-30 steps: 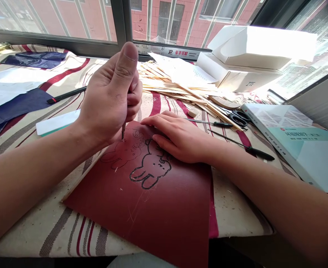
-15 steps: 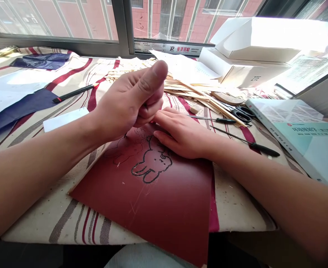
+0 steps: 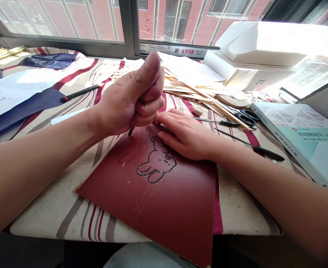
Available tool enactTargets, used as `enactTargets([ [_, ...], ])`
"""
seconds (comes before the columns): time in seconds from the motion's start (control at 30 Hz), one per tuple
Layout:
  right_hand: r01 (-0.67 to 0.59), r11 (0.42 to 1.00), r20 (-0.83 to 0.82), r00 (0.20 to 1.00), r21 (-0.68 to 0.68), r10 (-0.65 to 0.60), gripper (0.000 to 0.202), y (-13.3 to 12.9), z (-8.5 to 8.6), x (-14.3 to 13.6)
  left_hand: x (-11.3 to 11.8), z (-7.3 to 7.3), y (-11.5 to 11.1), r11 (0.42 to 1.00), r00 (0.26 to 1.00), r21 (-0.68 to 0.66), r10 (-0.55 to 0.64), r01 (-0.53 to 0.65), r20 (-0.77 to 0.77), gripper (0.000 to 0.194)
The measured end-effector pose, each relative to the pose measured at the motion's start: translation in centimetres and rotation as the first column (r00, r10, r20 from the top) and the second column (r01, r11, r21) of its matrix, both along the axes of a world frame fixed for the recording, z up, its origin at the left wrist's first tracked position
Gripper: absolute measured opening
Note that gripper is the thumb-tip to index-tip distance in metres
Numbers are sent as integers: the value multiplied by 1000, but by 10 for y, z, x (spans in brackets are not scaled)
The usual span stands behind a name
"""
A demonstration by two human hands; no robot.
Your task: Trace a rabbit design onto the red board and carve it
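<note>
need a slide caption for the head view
Left hand grips a carving tool on a red board; right hand lies flat beside the rabbit outline.

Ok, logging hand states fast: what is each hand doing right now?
Left hand: closed in a fist around a carving tool.
Right hand: open, flat on the red board.

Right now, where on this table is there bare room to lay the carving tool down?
Free: the lower half of the dark red board, and the striped cloth left of it under the left forearm. Crowded: behind the right hand, with wood strips, black scissors, thin tools and a teal book.
</note>
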State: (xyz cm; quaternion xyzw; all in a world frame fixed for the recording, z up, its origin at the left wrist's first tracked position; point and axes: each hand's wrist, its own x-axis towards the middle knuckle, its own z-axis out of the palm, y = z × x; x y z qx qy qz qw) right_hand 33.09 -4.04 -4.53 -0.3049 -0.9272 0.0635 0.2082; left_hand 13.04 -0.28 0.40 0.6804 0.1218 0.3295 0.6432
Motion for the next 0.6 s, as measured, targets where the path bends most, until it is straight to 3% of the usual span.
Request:
enactTargets([
  [0.07,5,1000,5,1000,-6,-5,36,0,1,0,5,-4,-7,982,985,80,170,-171,17,58],
  [0.17,10,1000,-4,1000,-27,-10,36,-1,2,1,15,-13,-14,848,869,203,454,-489,196,59],
  [0.23,15,999,-11,1000,-39,-16,37,-2,2,1,19,-19,-14,765,782,209,537,-609,316,58],
  [0.27,18,999,-12,1000,-42,-19,37,-2,2,1,20,-20,-12,754,760,187,549,-630,347,59],
  [0.33,21,999,-12,1000,-44,-22,38,-2,2,0,18,-18,-7,807,793,108,530,-580,302,60],
  [0.43,21,999,-15,1000,-38,-22,39,-2,1,0,11,-8,0,932,926,-19,363,-363,102,60],
  [0.5,17,999,-19,1000,-35,-18,39,-1,1,-1,6,-2,4,970,973,-78,232,-231,-7,64],
  [0.6,18,999,-26,999,-35,-19,33,0,0,-1,2,3,9,988,996,-133,75,-82,-54,68],
])
